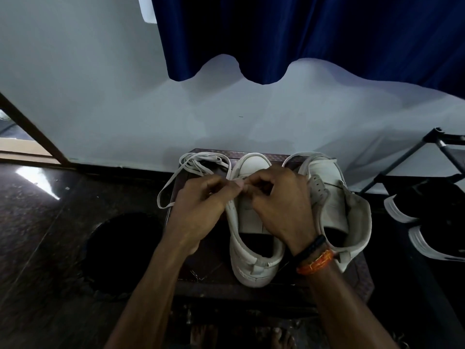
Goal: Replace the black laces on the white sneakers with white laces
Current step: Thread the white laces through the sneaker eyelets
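Both hands meet over the left sneaker on the dark stool: left hand and right hand pinch the white lace, which trails leftward beside the right sneaker.

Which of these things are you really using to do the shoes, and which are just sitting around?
Using:
- left sneaker, under both hands
- right sneaker, waiting beside it
- white lace, looped at the left
- left hand and right hand, fingers curled over the left sneaker

Sitting around:
- blue curtain
- black shoes
- metal rack
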